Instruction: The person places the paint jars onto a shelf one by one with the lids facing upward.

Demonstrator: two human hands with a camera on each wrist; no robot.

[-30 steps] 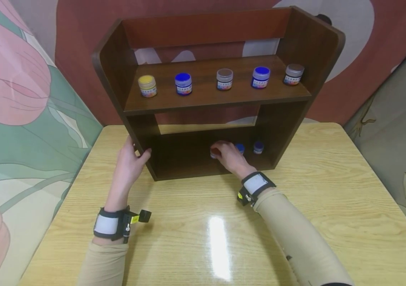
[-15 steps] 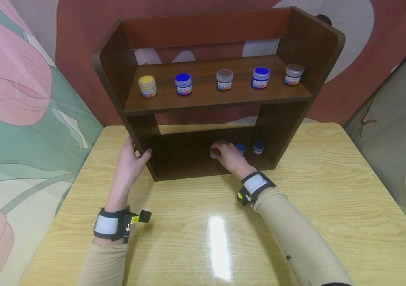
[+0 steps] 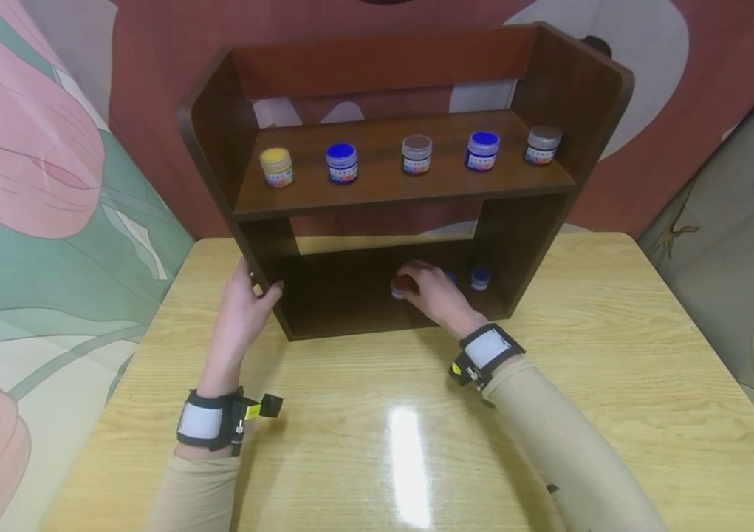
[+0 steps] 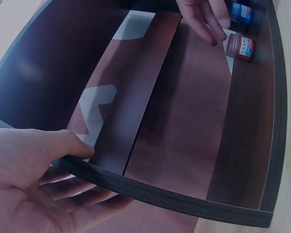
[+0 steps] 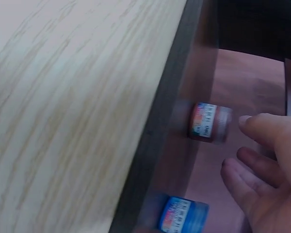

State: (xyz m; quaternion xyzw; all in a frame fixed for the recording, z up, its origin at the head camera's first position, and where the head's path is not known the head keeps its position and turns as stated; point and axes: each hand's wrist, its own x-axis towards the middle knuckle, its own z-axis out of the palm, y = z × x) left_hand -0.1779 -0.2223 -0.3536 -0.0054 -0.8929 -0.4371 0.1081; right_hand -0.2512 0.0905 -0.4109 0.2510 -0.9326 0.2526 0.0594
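Note:
A small paint jar with reddish-brown contents [image 3: 398, 290] stands on the lower board of a dark wooden shelf [image 3: 340, 295]. Just beside that jar is my right hand [image 3: 439, 295]. The right wrist view shows its fingers spread and a gap between the thumb and the brown jar [image 5: 210, 122]. My left hand [image 3: 244, 310] grips the shelf's left side panel, with the thumb on the inner face and the fingers outside, as the left hand [image 4: 34, 179] shows up close. A blue paint jar [image 5: 184, 216], partly hidden by my right hand in the head view, stands next to the brown one.
A dark blue jar [image 3: 480, 278] stands right of these on the lower board. The upper board holds several jars, from a yellow one [image 3: 277, 167] at left to a dark one [image 3: 543, 145] at right. The shelf stands on a light wooden table [image 3: 323, 428].
My right hand has loosened from the brown jar and drawn slightly right, uncovering more of it. My left hand keeps its grip on the panel. The head view has shifted slightly.

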